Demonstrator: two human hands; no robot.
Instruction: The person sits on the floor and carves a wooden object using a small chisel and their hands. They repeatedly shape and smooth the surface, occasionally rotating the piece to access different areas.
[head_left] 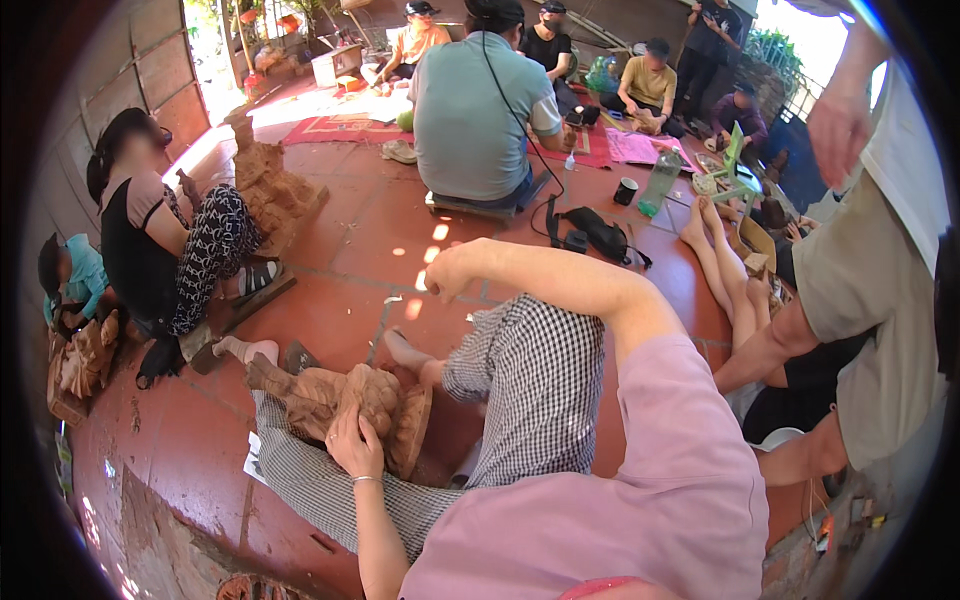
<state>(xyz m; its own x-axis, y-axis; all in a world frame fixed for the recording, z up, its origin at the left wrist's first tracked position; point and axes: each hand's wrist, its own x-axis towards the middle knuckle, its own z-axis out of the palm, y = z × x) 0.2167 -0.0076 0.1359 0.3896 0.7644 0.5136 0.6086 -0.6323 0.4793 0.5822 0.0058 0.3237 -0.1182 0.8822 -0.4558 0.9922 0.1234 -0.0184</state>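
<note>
A reddish-brown wood carving (372, 396) of a figure on a ridged base lies tilted across my left thigh, its narrower end toward the left. My left hand (355, 443), with a ring and a thin bracelet, grips its near side, fingers curved over the wood. Over my raised right knee in checked trousers (540, 390) stretches my right arm. At its end my right hand (452, 270) hangs bent at the wrist above the tiled floor. Its fingers are mostly hidden, and I see no tool in it.
On the left a seated person is beside a large wood carving (268, 185); another carving (85, 365) lies beyond. Ahead, someone in a grey-green shirt (470, 110) sits low. A black bag (597, 232), dark cup (625, 190) and green bottle (660, 182) stand ahead-right. A person stands close at right.
</note>
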